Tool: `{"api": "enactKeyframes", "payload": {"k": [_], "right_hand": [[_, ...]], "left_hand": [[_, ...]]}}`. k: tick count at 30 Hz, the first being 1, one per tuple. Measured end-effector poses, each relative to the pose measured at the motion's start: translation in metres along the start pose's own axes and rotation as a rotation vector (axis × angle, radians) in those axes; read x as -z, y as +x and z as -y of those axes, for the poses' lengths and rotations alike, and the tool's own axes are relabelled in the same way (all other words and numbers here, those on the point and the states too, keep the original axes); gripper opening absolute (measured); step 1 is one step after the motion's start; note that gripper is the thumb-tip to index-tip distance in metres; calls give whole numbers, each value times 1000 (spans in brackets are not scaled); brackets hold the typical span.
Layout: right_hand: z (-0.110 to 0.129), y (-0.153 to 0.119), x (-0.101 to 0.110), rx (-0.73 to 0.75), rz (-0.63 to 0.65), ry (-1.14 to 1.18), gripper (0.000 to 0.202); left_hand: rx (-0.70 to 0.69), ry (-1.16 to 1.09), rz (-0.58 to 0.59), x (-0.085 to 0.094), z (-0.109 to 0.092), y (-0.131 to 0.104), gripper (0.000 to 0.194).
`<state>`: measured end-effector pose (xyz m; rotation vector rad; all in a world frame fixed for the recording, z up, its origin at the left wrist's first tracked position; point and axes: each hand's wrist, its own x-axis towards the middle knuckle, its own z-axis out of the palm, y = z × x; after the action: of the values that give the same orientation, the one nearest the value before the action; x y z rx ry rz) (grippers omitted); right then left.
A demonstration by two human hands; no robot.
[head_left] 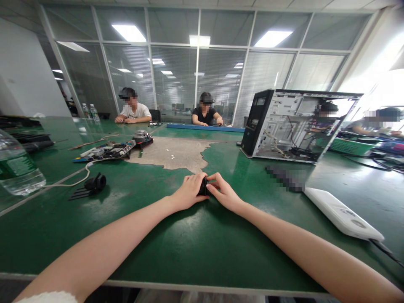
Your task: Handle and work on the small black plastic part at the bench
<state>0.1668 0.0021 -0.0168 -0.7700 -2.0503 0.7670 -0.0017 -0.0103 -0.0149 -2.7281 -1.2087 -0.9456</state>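
Note:
A small black part (203,187), mostly hidden by fingers, is held just above or on the green table (189,252) at the middle. My left hand (190,191) wraps round it from the left, fingers over its top and thumb below. My right hand (222,192) pinches at its right side with thumb and fingertips. What the part is cannot be made out. Off to the left lies another black piece (94,182) with a round opening and flat prongs.
An open computer case (284,126) stands at the right, with a white power bank (344,212) nearer. Circuit boards (110,150) and a water bottle (20,168) are at the left. Several people sit around the table.

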Motion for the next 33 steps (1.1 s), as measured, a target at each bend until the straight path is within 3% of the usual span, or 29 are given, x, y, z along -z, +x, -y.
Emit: {"api": "enactKeyframes", "payload": {"k": [6, 17, 28, 33], "right_hand": [[-2, 0, 0, -16, 21, -51, 25], [4, -1, 0, 33, -8, -29, 15], [1, 0, 0, -45, 5, -8, 23], [2, -1, 1, 22, -8, 1, 16]], "left_hand": [[-1, -9, 8, 1, -1, 0, 58], [5, 8, 4, 0, 0, 0, 61], [10, -10, 15, 0, 0, 1, 59], [-1, 3, 8, 0, 0, 0, 60]]}}
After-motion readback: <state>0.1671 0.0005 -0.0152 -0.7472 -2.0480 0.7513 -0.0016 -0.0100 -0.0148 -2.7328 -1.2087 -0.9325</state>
